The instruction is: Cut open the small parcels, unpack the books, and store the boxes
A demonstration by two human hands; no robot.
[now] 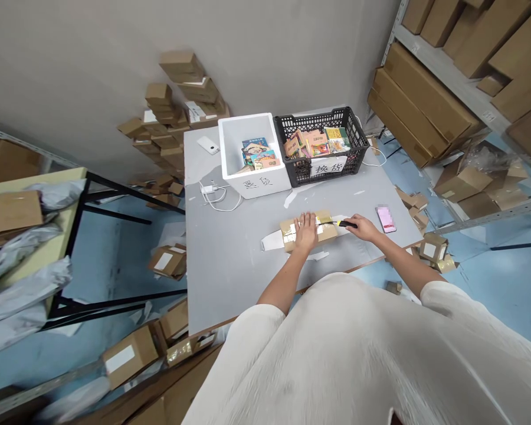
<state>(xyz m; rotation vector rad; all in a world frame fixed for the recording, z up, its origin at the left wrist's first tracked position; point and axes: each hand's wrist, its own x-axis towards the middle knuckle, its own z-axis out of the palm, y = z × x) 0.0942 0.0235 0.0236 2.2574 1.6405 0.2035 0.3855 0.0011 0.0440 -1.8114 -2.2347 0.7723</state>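
A small taped cardboard box (326, 234) lies on the grey table (230, 260), with white material showing beneath it. My left hand (307, 232) presses flat on the box's top, its fingers stretched out. A black and yellow utility knife (347, 224) is gripped in my right hand (363, 228) at the box's right side. Its blade points left across the box top, toward my left fingers; whether it cuts in is too small to tell.
Behind the box stand a white foam bin (265, 184) and a black crate (360, 147), both holding booklets. A pink-screened phone (385, 219) lies at right, a white cable (225, 208) at left. Cardboard boxes (130, 354) crowd the floor and shelves.
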